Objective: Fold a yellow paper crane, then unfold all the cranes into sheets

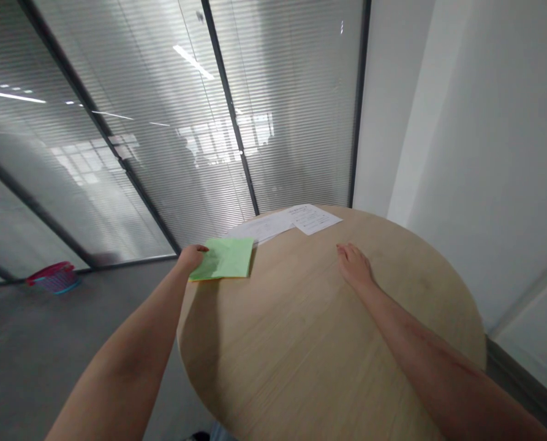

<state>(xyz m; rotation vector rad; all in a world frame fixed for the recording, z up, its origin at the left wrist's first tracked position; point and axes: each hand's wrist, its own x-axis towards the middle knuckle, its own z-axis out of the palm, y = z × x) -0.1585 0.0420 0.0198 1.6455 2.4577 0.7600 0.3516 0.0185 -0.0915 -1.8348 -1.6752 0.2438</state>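
My left hand (191,256) grips the near left corner of a green square sheet (225,258) that lies at the left rim of a round wooden table (301,343). An orange sheet shows just under the green one along its near edge. My right hand (353,264) rests flat on the tabletop, fingers stretched out and pointing away from me, holding nothing. Beyond both hands, white printed papers (301,220) lie at the table's far edge.
Glass walls with blinds (163,122) stand behind the table, and a white wall (484,153) closes the right side. A pink and blue basket (52,277) sits on the grey floor at the far left.
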